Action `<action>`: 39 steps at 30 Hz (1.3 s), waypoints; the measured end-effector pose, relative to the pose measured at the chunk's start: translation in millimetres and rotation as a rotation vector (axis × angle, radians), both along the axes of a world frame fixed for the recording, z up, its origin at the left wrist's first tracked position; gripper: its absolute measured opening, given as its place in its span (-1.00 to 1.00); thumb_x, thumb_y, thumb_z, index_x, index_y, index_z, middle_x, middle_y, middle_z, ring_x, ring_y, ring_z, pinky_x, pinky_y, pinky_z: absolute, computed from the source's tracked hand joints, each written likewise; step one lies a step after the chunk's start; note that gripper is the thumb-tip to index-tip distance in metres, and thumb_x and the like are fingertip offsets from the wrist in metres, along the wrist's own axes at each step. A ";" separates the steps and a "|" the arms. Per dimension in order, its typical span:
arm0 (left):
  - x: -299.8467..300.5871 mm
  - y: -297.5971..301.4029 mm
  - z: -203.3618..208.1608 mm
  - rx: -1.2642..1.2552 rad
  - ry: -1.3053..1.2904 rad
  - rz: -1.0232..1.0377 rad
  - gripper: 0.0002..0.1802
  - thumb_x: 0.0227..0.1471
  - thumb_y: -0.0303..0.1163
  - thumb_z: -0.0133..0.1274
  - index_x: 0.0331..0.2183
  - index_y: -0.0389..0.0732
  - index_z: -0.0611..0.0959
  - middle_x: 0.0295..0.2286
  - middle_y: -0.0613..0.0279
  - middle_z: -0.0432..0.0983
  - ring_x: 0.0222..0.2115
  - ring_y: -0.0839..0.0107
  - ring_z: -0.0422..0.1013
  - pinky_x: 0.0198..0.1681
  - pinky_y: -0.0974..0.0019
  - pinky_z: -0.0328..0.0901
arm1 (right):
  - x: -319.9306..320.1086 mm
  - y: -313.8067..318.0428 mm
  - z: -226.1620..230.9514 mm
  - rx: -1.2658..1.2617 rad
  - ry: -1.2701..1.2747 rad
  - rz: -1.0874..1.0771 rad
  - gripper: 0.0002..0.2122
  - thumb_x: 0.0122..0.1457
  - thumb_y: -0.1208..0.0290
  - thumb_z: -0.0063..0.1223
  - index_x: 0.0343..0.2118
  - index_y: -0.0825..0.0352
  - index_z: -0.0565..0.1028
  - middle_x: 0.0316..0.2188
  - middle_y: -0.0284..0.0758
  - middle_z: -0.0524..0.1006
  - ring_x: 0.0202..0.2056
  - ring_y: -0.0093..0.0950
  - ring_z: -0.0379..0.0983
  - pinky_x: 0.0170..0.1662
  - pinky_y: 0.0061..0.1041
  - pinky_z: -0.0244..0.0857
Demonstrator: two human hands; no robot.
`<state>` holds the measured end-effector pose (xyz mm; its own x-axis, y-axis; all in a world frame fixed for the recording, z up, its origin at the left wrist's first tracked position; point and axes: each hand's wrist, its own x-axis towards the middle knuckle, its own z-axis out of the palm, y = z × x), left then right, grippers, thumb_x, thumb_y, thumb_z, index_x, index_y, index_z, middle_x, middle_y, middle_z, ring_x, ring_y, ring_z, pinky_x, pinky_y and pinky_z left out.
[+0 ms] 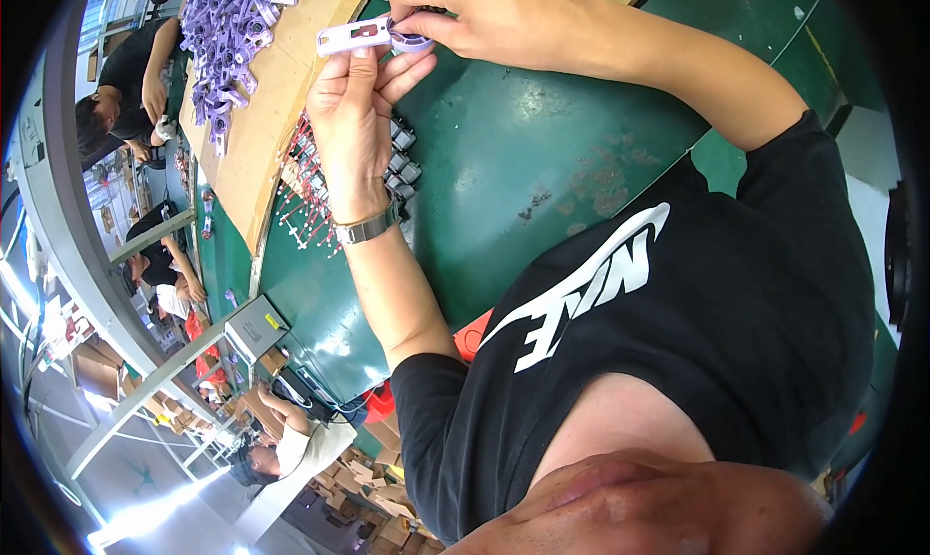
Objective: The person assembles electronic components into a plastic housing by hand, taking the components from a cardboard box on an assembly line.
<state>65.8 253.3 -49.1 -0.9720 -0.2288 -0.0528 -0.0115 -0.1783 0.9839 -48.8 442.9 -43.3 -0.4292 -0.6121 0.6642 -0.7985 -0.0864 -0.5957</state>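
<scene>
Between the fingers of my left hand (pixel 354 105), which wears a metal-banded watch, is a long white and light purple plastic housing (pixel 339 39) with a dark red piece in its slot. My right hand (pixel 475 13) grips the round purple end of that same housing from above. Its fingertips cover part of that end, and any small piece under them is hidden. Both hands are raised over the green table, close to the cardboard sheet's edge.
A heap of similar purple housings (pixel 228 37) lies on a cardboard sheet (pixel 281 85). Beside my left wrist are red-and-white wired parts (pixel 305 201) and small grey-black blocks (pixel 400 168) on the green table (pixel 504 168). A grey box (pixel 255 327) stands farther left. Several people work beyond a metal frame.
</scene>
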 end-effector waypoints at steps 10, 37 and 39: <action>-3.9 9.6 0.5 -0.121 0.007 0.068 -0.72 0.36 -0.44 -0.03 -0.03 -0.43 0.61 -0.18 0.00 0.64 -0.22 0.25 0.63 -0.13 0.23 0.62 | -1.2 -1.9 3.6 0.089 -0.028 0.056 -0.92 0.15 0.54 0.09 -0.40 0.46 0.51 -0.41 -0.08 0.50 -0.36 -0.09 0.48 -0.26 -0.23 0.36; 10.2 8.3 16.8 0.053 0.032 -0.064 -0.60 0.26 -0.54 0.05 0.09 -0.41 0.40 -0.01 -0.07 0.51 -0.07 0.15 0.56 0.10 0.14 0.51 | -0.1 -12.4 -14.5 0.040 -0.460 0.132 -0.86 0.26 0.61 0.11 -0.15 0.44 0.59 -0.30 -0.38 0.49 -0.35 -0.62 0.42 -0.30 -0.64 0.30; 15.7 6.0 25.3 0.042 0.062 -0.123 -0.57 0.26 -0.50 0.10 0.10 -0.40 0.41 0.02 -0.06 0.50 -0.06 0.19 0.56 0.11 0.15 0.50 | 2.8 -9.0 -2.8 0.085 -0.477 0.162 -0.80 0.25 0.66 0.07 -0.08 0.43 0.57 -0.24 -0.35 0.53 -0.29 -0.60 0.48 -0.26 -0.62 0.34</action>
<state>81.5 259.3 -23.8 -0.9943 -0.1064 0.0013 0.0248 -0.2206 0.9750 -46.0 433.9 -46.1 -0.5675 -0.7393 0.3624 -0.4160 -0.1224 -0.9011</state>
